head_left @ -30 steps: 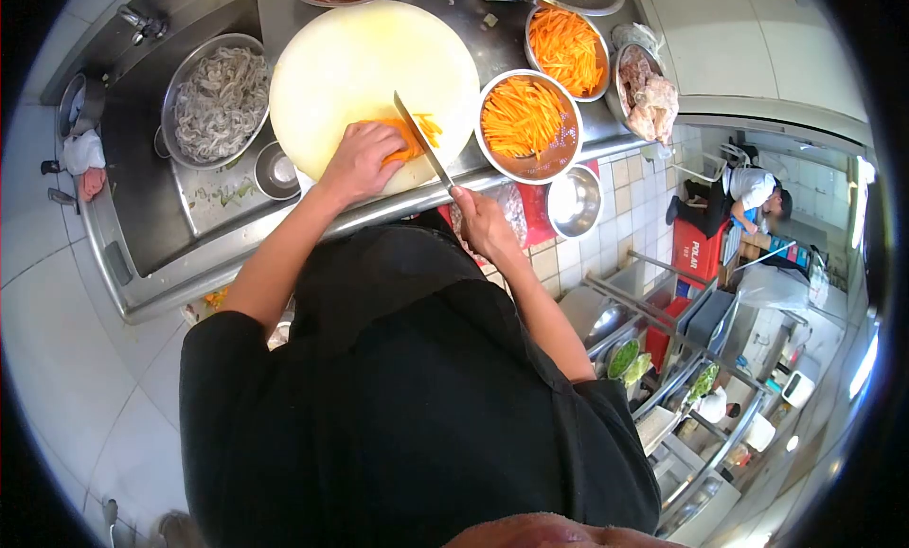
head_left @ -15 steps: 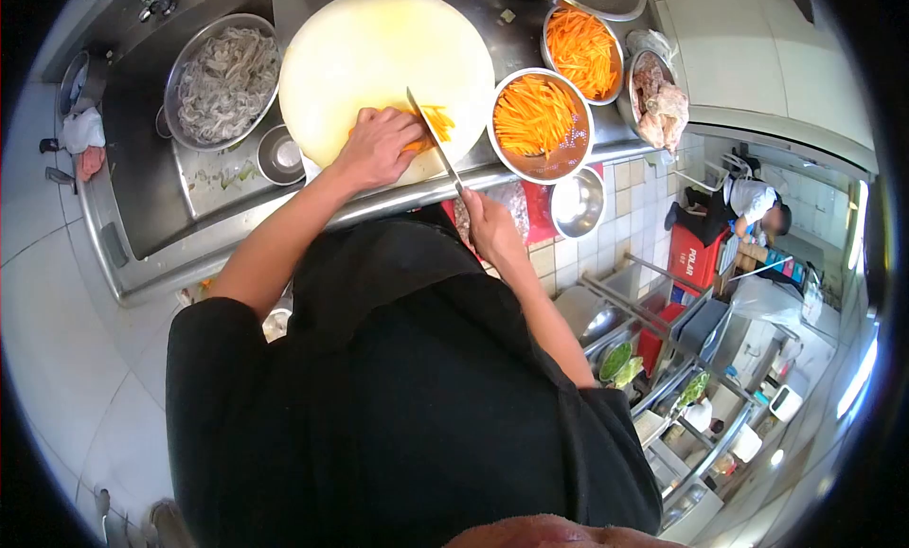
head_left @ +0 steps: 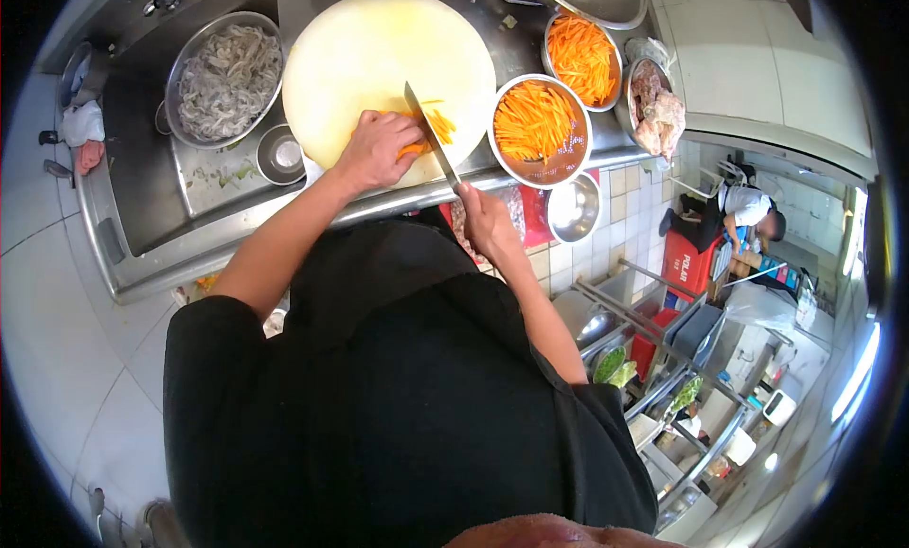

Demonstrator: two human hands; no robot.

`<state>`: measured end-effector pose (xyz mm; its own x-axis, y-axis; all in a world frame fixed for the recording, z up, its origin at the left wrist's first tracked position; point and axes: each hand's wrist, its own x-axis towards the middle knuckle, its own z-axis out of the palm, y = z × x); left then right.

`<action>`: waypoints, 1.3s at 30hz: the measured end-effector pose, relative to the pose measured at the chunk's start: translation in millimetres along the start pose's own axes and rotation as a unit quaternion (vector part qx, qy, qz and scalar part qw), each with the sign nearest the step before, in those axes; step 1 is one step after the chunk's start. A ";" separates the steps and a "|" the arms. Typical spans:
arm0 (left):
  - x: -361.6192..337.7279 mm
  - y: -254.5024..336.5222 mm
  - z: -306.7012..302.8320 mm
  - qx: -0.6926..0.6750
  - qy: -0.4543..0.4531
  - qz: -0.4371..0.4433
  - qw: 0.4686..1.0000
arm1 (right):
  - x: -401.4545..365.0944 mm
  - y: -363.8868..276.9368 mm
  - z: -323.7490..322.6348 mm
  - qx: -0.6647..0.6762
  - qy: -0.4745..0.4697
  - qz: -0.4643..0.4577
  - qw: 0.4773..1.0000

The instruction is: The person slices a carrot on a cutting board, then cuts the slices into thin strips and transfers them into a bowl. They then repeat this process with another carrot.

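Note:
On the round, cream-coloured cutting board (head_left: 379,51), my left hand (head_left: 383,149) presses down with bent fingers on carrot (head_left: 413,150), most of which the hand covers. My right hand (head_left: 490,224) is wrapped around the handle of a knife (head_left: 432,134). The blade lies across the board right beside my left fingertips, its tip pointing away from me. Cut carrot strips (head_left: 441,126) lie on the blade's right side. Close to the board's right edge stands a colander of carrot strips (head_left: 534,120).
Behind the colander is a second bowl of carrot strips (head_left: 580,61), with a bowl of raw meat (head_left: 657,114) beside it. At left, the sink (head_left: 142,188) holds a pan of greyish strips (head_left: 227,84) and a small metal bowl (head_left: 281,155). A person (head_left: 748,210) sits at far right.
Both hands stay almost in place, with the knife still against the carrot. The view has shifted very slightly. The seated person's arm and head have moved a little.

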<state>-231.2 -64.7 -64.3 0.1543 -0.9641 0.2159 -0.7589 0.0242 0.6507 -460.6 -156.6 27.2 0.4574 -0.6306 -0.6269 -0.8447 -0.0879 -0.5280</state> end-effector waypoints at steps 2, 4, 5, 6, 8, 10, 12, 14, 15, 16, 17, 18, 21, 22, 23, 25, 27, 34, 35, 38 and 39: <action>-0.7 0.2 -1.1 -0.005 0.012 0.004 1.000 | -13.3 -1.2 -6.1 0.005 0.000 -0.004 1.000; -2.4 -0.2 1.9 -0.013 0.028 0.008 0.999 | -22.8 -1.0 -6.8 -0.003 0.004 -0.008 1.000; -2.8 -2.2 4.3 -0.016 0.038 0.010 0.999 | -16.4 2.0 1.5 -0.022 0.020 -0.028 0.999; -2.8 -2.0 6.2 -0.020 0.049 0.015 0.998 | -11.8 3.2 7.7 -0.041 0.037 -0.048 0.997; -2.2 -2.8 5.6 -0.018 0.040 0.011 0.999 | -2.7 -1.4 6.2 -0.025 0.006 -0.021 0.999; -3.6 -2.3 2.3 -0.017 0.032 0.008 0.999 | -5.6 -14.2 -4.1 -0.029 -0.019 0.011 0.999; -4.4 -1.7 2.3 -0.020 0.029 0.001 0.999 | -25.8 -20.2 -13.0 -0.002 -0.014 0.006 1.000; -5.9 -2.4 4.7 -0.026 0.045 0.006 0.999 | -27.8 -3.6 -5.7 0.010 0.004 -0.020 1.000; -6.6 -2.5 6.3 -0.031 0.051 0.010 0.998 | -25.2 2.6 -1.4 0.010 0.009 -0.031 0.999; -8.2 -2.5 9.3 -0.039 0.046 0.009 0.998 | -16.0 3.7 5.8 0.001 0.009 -0.035 0.999; -7.6 -3.8 10.3 -0.043 0.046 0.009 0.998 | -7.7 5.6 9.1 -0.010 0.009 -0.045 0.999; -6.0 -5.8 7.9 -0.044 0.047 0.009 0.998 | -2.1 10.5 10.7 -0.013 0.017 -0.062 0.998; -6.3 -7.2 0.1 -0.046 0.026 0.022 0.998 | 4.2 14.2 13.8 0.004 0.024 -0.074 0.997; -7.9 -8.5 -1.2 -0.047 0.054 0.037 0.997 | 2.5 9.8 11.7 0.019 0.012 -0.054 0.998; -11.2 -11.2 -2.4 -0.049 0.081 0.052 0.994 | 1.5 7.8 10.0 0.035 -0.001 -0.031 0.999; -15.1 -13.7 -5.9 -0.053 0.078 0.063 0.994 | 5.5 14.7 11.9 0.028 0.010 -0.058 0.998; -16.9 -15.8 -10.9 -0.053 0.021 0.052 0.997 | 4.3 14.4 12.3 0.026 0.012 -0.067 0.997; -11.7 -7.8 -14.3 0.014 -0.032 0.024 0.999 | -43.6 -21.0 -10.8 0.026 -0.008 -0.021 0.999; -11.3 -8.9 -13.0 0.014 -0.033 0.024 0.999 | -45.2 -15.9 -9.2 0.011 0.016 -0.060 0.998; -10.9 -9.8 -7.8 0.018 -0.003 0.035 0.999 | -40.8 -4.3 -0.6 -0.009 0.046 -0.080 0.996; -10.8 -10.9 -6.5 0.020 0.013 0.041 0.999 | -32.7 -3.6 2.3 -0.030 0.040 -0.074 0.996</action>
<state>-220.5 -52.8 -69.0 0.1072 -0.9523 0.2856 -0.7944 0.0907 0.6006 -471.8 -133.9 48.2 0.5568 -0.6662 -0.4961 -0.7859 -0.2291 -0.5744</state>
